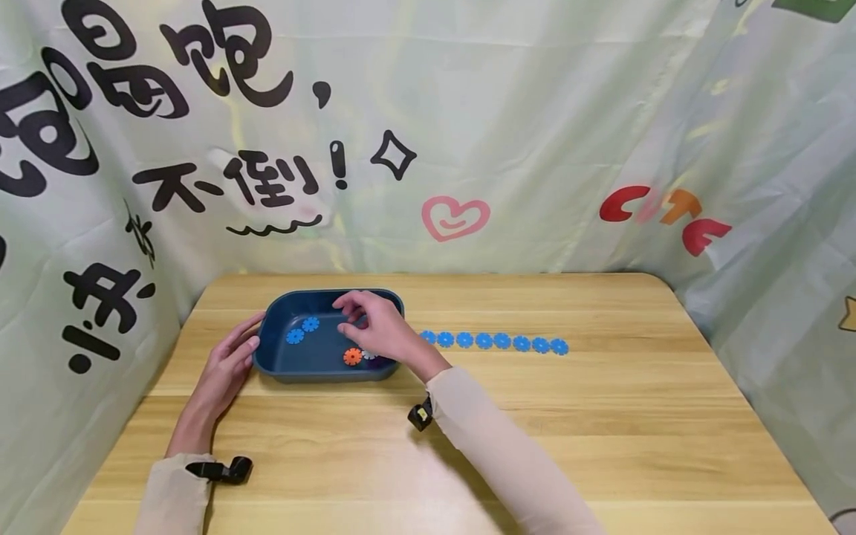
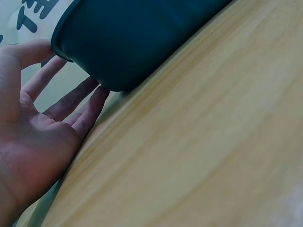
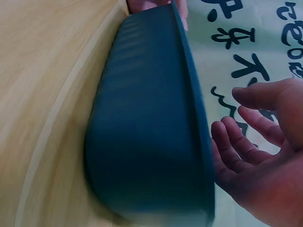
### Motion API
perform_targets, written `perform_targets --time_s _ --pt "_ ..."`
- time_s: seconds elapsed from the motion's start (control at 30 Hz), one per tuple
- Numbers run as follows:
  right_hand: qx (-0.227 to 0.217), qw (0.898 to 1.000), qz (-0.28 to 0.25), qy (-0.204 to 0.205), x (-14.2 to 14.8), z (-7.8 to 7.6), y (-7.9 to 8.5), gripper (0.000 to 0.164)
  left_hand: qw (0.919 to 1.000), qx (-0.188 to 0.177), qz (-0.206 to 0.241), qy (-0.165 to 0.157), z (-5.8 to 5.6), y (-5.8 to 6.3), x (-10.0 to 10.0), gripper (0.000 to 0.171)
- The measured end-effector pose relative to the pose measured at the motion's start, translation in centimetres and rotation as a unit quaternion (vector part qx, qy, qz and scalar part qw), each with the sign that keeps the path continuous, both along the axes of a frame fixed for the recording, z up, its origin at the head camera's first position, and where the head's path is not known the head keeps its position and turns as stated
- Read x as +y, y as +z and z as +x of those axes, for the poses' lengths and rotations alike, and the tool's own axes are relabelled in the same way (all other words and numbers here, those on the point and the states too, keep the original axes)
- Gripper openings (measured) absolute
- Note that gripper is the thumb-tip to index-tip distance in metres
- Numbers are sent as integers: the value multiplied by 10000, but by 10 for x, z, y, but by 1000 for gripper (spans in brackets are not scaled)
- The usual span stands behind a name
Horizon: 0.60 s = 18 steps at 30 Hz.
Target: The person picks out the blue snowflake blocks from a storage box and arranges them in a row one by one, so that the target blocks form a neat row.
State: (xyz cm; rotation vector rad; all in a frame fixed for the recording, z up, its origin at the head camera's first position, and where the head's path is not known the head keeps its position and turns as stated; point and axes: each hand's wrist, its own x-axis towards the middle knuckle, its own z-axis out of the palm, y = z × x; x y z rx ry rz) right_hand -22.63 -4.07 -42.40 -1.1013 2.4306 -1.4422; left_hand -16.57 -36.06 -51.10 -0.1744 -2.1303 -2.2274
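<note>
A dark blue plastic bin (image 1: 294, 374) stands at the left of the table. My left hand (image 1: 224, 368) rests against its left end; in the left wrist view the fingers (image 2: 61, 101) are extended and touch the rim and outer wall. Over the bin's right part hovers my right hand (image 1: 380, 327), its fingers loosely bent and nothing visible between thumb and fingertips. Inside the bin lie two blue notched discs (image 1: 295, 336), an orange notched disc (image 1: 352, 357) and a whitish one (image 1: 368, 354), partly hidden by the right hand.
Several blue notched discs (image 1: 484, 341) form a row on the wooden table (image 1: 602, 431), running right from the bin. The right forearm covers part of the table near the row's left end. A printed curtain (image 1: 535, 134) hangs behind and at both sides.
</note>
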Motion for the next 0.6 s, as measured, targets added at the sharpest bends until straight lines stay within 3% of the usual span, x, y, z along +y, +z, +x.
perform_targets --time_s 0.2,0.6 --pt "-43 9997 120 -213 -16 -7 -8 30 10000 -15 41 -21 0 1 0 51" --pt "-715 9952 552 -383 -49 -21 -16 32 10000 35 49 1 1 1 0 51"
